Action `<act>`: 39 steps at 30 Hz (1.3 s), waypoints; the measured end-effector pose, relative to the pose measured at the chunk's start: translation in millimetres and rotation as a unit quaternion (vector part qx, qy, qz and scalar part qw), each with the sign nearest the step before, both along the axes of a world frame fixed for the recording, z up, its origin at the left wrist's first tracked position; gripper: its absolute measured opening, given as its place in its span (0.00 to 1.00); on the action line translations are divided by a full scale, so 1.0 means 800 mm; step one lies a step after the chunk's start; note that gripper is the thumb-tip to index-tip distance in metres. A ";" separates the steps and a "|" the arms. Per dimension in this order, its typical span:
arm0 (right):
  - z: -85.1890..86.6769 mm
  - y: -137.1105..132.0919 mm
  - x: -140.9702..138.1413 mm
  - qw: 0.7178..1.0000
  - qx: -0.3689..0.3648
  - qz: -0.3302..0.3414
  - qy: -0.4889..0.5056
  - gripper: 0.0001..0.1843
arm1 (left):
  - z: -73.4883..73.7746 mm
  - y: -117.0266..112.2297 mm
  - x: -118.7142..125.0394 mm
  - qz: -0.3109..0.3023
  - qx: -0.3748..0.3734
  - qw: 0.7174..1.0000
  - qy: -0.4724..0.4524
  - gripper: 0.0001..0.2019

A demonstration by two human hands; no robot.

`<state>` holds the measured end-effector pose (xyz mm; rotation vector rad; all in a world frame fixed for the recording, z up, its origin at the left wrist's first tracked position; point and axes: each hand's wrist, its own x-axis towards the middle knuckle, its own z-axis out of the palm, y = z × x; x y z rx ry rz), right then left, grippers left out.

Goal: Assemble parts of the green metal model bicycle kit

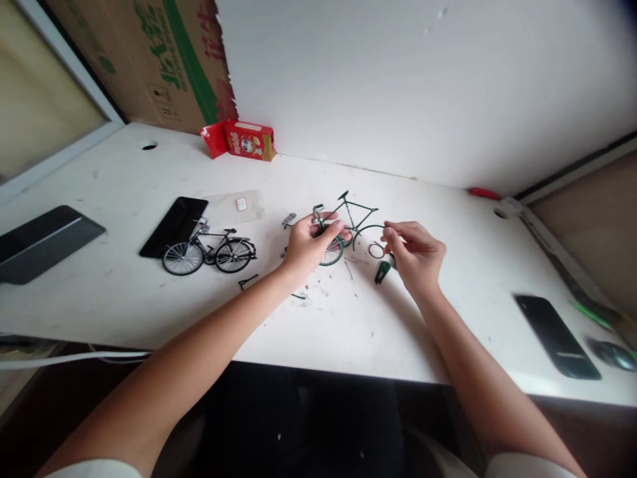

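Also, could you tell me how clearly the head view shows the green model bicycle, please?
Head view: soft even light, only faint shadows beneath the left hand and right hand; green model bicycle fairly sharp, one wheel partly hidden by the left hand; wide-angle distortion bows the table edge.

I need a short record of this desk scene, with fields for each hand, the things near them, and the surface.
Left hand: grips the green model bicycle near its wheel
Right hand: pinches the end of its curved guard
Near hands: loose ring, small green part
Further left: black model bicycle, standing
Surface: white table
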<state>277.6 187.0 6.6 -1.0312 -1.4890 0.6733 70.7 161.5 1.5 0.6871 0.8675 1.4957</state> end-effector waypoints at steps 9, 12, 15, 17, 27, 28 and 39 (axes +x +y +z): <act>0.001 -0.003 0.006 1.000 -0.004 0.009 0.000 0.12 | -0.004 0.000 -0.002 -0.008 -0.008 0.998 0.057 0.26; 0.004 -0.003 0.006 1.000 0.020 -0.004 0.020 0.11 | -0.004 0.001 -0.003 -0.009 -0.014 0.998 0.063 0.26; 0.007 -0.003 0.006 0.998 0.037 -0.024 0.035 0.11 | -0.003 0.001 -0.004 -0.009 -0.010 0.998 0.065 0.25; 0.008 -0.003 0.006 0.998 0.036 -0.039 0.028 0.12 | -0.002 0.000 -0.004 -0.006 -0.010 0.997 0.071 0.24; 0.008 0.002 0.011 0.997 0.033 -0.072 0.010 0.16 | 0.000 -0.003 -0.005 -0.010 -0.021 0.995 0.099 0.22; 0.007 0.003 0.012 0.997 0.028 -0.074 0.004 0.17 | 0.000 -0.003 -0.005 -0.011 -0.019 0.994 0.105 0.22; -0.008 0.017 0.024 0.998 -0.035 -0.030 0.043 0.19 | 0.004 -0.012 0.002 0.000 0.071 0.981 0.180 0.16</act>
